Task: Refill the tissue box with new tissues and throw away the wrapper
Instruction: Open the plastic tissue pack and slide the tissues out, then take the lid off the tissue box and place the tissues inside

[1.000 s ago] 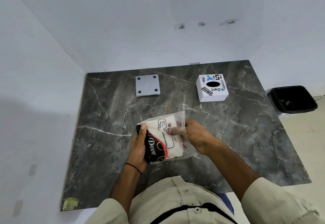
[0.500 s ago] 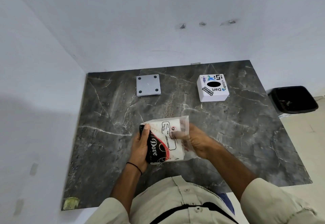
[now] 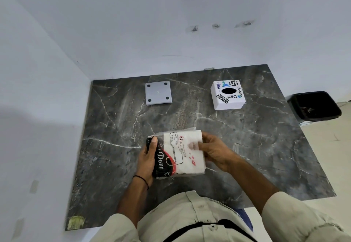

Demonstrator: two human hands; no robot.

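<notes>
Hands clasp a wrapped tissue pack [image 3: 179, 153] over a dark marble desk [image 3: 256, 146].
Left hand [image 3: 147, 159] grips the pack's black end while right hand [image 3: 213, 151] closes on the other end, fingertips under the clear wrapper; tissue box [image 3: 228, 95] sits at the far right, a grey square plate [image 3: 158, 93] far left, a black bin [image 3: 314, 106] beside the desk.

Soft even light, wide-angle edge warp, slight blur
</notes>
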